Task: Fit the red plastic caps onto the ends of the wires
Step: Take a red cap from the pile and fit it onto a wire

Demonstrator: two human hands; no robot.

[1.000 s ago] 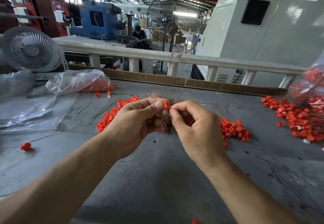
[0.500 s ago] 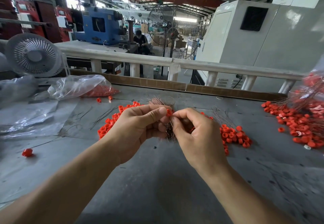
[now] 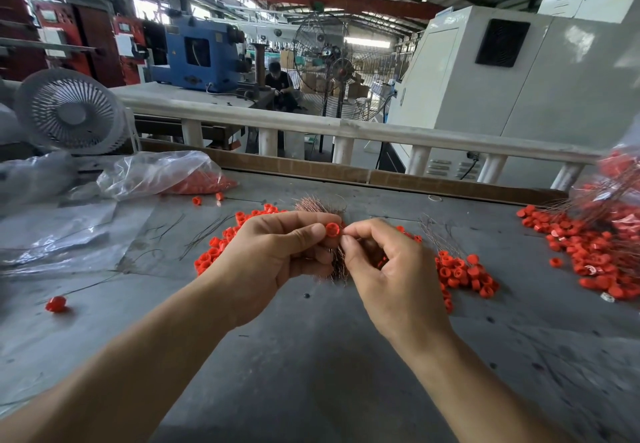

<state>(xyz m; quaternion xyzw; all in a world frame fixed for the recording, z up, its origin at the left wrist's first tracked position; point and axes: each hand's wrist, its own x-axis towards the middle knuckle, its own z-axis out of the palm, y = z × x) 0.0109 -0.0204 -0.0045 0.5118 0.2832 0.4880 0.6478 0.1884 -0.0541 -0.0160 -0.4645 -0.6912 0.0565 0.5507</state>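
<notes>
Factory floor stretches behind a grey bench (image 3: 311, 356) edged by a white rail (image 3: 381, 132); a fan (image 3: 71, 111) and a clear bag (image 3: 156, 174) lie at the bench's far left. Both hands meet above the bench's middle; the left hand (image 3: 273, 260) curls round a wire bundle (image 3: 320, 206) and pinches one red cap (image 3: 332, 229) between thumb and forefinger, open side toward the camera; the right hand (image 3: 391, 271) is curled, its fingertips (image 3: 348, 234) pinched together just right of that cap, seemingly on a single wire end, though the wire itself is too fine to see; something red shows inside its palm, perhaps spare caps. Loose caps (image 3: 460, 271) lie on the bench just right of the hands, more (image 3: 216, 255) to their left, and a big heap (image 3: 595, 255) at the right edge. Judging by this, the cap is about to be seated; the thin wire could buckle or slip past the cap's opening if pushed off-axis; too loose a pinch could let the cap pop away among the others; a slack left grip could let the bundle splay.
</notes>
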